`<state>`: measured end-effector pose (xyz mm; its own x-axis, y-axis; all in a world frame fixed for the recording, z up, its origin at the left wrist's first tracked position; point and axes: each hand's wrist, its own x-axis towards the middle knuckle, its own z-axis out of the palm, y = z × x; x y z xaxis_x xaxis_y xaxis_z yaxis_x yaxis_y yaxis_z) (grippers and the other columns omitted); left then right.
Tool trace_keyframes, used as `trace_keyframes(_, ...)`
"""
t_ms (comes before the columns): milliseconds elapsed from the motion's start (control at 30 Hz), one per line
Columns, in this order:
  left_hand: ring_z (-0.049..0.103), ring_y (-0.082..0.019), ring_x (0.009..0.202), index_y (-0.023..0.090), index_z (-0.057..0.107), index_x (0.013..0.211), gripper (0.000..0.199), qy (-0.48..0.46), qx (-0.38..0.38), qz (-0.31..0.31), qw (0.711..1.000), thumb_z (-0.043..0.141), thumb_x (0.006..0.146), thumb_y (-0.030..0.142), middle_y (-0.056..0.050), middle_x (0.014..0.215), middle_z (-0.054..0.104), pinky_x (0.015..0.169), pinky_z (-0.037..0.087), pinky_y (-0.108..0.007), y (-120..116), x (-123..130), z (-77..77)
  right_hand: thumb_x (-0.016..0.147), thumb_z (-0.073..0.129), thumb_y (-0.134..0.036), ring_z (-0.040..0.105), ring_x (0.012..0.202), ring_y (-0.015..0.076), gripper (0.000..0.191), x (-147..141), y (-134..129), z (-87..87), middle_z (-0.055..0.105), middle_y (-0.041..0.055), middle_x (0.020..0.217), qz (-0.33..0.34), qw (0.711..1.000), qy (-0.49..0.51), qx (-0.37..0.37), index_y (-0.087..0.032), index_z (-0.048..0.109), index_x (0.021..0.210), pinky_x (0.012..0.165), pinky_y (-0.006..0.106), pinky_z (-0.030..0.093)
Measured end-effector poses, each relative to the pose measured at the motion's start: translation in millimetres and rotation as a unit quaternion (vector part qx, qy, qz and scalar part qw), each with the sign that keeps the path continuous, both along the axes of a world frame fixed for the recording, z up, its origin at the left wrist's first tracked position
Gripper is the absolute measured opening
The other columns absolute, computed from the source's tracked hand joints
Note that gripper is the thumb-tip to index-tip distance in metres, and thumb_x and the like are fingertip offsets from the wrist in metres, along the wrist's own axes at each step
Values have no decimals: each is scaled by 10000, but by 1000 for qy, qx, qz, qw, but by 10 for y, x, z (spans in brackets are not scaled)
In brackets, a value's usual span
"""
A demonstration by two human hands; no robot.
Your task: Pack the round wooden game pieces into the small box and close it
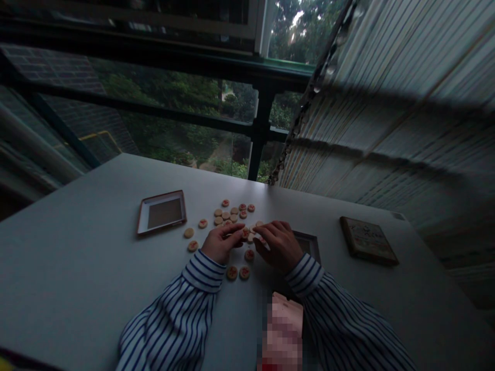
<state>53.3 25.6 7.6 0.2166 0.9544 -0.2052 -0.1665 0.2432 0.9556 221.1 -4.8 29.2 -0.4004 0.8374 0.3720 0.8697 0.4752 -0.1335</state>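
Note:
Round wooden Chinese chess pieces (226,216) lie loosely grouped on the white table, some with red characters and some with plain sides up. My left hand (223,242) pinches a red-marked chess piece (245,233) at its fingertips, in the middle of the group. Facing it, my right hand (280,245) curves over pale pieces (251,237), its thumb and index finger apart. Its palm side and whatever lies beneath are hidden. Closer to me, a red-marked piece (249,255) and a pair of pieces (238,273) rest on the table.
A shallow open box lid (142,221) lies at the left. Partly behind my right hand is a dark tray (314,246). A closed decorated box (369,241) sits at the right. A pink, partly pixelated object (288,312) is near me. A window and blinds border the table (85,247).

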Motion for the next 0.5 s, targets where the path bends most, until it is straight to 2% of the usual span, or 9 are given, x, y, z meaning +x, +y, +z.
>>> trace_keyframes(167,622,-143,653,114,651,873,371,8,3,-37,999,689,581,338,-64,742,673,606,500,-258,-10,0,-10,824,464,-327,498,902,171,246,-39,0,-16,623,47,988,36,999,39,0,-198,559,1011,806,319,287)
trace_keyframes(500,612,-147,652,116,616,911,382,38,26,-59,997,663,606,341,-67,759,659,578,497,-262,3,-15,-79,818,485,-302,515,881,152,185,-96,-6,-3,636,47,928,60,998,35,-1,-195,569,944,791,296,284)
